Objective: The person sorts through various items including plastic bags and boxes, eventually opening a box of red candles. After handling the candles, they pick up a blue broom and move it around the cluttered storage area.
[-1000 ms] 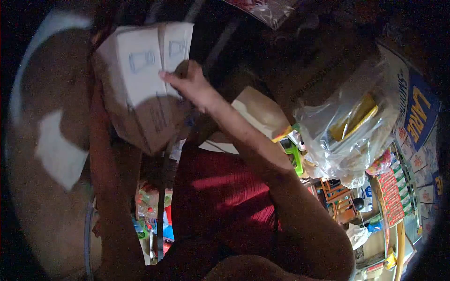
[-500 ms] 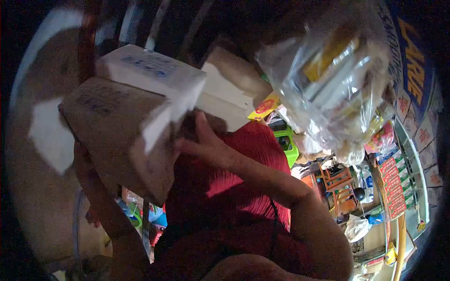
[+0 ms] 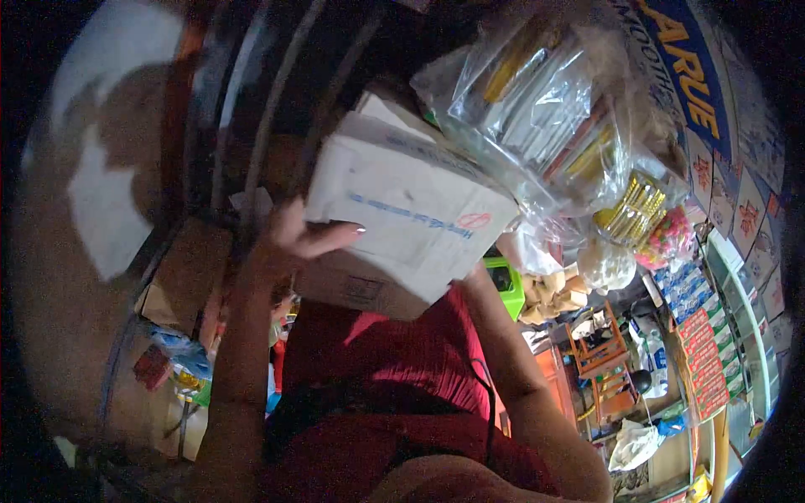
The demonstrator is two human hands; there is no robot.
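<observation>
A cardboard box (image 3: pixel 411 214) with blue print and a red mark on its pale face is tilted in front of my chest. On its left side rests my left hand (image 3: pixel 298 235), the thumb lying over the pale face and the other fingers partly hidden. My right hand (image 3: pixel 482 272) is at the box's lower right edge, its fingers hidden behind the cardboard. Clear plastic bags (image 3: pixel 545 109) with silvery and yellow contents hang just beyond the box's upper right corner.
A brown carton (image 3: pixel 189 272) stands at the left. At the right are a green plastic item (image 3: pixel 507 289), orange wooden racks (image 3: pixel 599 344), stacked red and white packs (image 3: pixel 703 360), a white bag (image 3: pixel 635 444) and a blue banner (image 3: pixel 692 67).
The box has moved right and turned, so its printed pale face shows. My left hand has come up onto its side, and my right hand has gone behind its right edge.
</observation>
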